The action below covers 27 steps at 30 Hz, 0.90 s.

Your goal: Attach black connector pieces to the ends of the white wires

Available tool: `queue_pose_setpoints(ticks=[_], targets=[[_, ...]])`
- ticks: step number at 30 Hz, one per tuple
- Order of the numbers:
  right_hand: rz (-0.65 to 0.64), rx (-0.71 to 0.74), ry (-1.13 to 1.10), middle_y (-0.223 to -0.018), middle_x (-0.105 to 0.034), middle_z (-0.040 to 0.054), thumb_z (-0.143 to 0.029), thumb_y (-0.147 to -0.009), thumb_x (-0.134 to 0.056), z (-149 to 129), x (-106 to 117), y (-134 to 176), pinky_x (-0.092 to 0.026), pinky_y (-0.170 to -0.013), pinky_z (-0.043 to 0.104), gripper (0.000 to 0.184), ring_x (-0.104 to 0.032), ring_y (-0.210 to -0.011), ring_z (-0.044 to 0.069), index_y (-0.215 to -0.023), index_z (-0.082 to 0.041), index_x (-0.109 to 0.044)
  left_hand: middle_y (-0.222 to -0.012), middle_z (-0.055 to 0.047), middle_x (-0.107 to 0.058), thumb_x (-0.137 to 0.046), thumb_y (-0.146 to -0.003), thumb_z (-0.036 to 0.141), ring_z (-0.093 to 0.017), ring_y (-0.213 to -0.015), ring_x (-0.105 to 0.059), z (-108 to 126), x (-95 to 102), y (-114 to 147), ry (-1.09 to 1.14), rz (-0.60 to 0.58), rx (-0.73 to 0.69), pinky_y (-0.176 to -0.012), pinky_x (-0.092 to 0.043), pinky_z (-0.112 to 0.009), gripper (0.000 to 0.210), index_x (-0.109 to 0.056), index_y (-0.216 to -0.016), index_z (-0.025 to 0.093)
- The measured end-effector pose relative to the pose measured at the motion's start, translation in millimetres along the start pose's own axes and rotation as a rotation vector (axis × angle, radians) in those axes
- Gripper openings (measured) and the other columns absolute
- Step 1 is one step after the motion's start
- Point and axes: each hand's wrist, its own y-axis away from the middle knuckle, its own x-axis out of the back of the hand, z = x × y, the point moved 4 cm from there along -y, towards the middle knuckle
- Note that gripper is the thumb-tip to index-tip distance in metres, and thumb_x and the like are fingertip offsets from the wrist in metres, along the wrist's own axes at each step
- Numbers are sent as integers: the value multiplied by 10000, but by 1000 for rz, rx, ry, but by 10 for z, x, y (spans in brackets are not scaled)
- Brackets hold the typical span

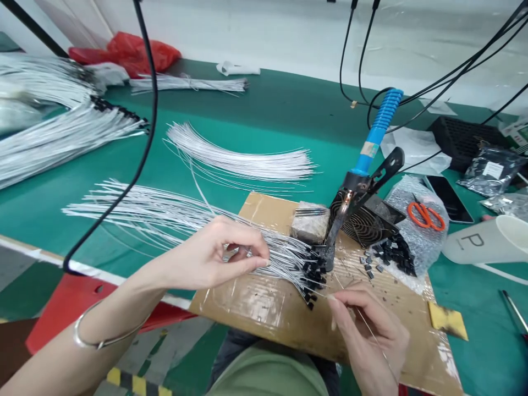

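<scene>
My left hand (231,253) is closed in a pinch on a thin white wire, above a spread bundle of white wires (165,212). Small black connectors (314,275) cap the right ends of that bundle. My right hand (367,330) pinches near the wire's free end, and a thin silvery strand, like solder wire (373,334), runs through its fingers. Between and beyond my hands, a soldering iron (377,132) with a blue handle stands tilted in a black clamp, its lower end beside the connectors. The exact contact at my right fingertips is too small to tell.
Cardboard (264,313) lies under the work. Behind it is another white wire bundle (243,159). To the right are loose black connectors (394,253), orange scissors (425,214), a phone (449,198), a white cup (487,242) and a yellow sponge (447,320). A black cable (150,110) hangs at left.
</scene>
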Motion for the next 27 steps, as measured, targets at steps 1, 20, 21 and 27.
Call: queue_pose_setpoints(ticks=[1, 20, 21, 27], targets=[[-9, -7, -7, -640, -594, -34, -197, -914, -781, 14, -7, 1, -467, -570, 254, 144, -538, -571, 123, -775, -237, -776, -688, -18, -776, -689, -936, 164, -150, -573, -665, 0, -11, 1, 5, -3, 7, -536, -469, -244, 183, -779, -785, 216], [-244, 294, 128, -698, -656, -16, -63, -921, -706, 104, 171, -99, -482, -602, 264, 151, -615, -613, 131, -867, -203, -714, -513, 23, -513, -639, -976, 440, -130, -494, -435, -453, 80, -36, -235, 74, 161, -567, -360, -289, 474, -586, -564, 212], [-233, 286, 131, -689, -649, -16, -66, -919, -705, 140, 220, -99, -476, -594, 266, 147, -613, -603, 133, -860, -201, -711, -473, 43, -411, -640, -965, 478, -119, -471, -343, -615, 206, -42, -283, 139, 198, -574, -344, -295, 557, -479, -502, 213], [-206, 268, 86, -662, -620, -16, -83, -917, -710, 339, 470, -32, -467, -579, 276, 125, -596, -597, 150, -889, -205, -710, -416, 70, -196, -670, -944, 507, -97, -514, -211, -1326, 1314, 206, -447, 510, 411, -534, -219, -275, 677, -294, -459, 221]])
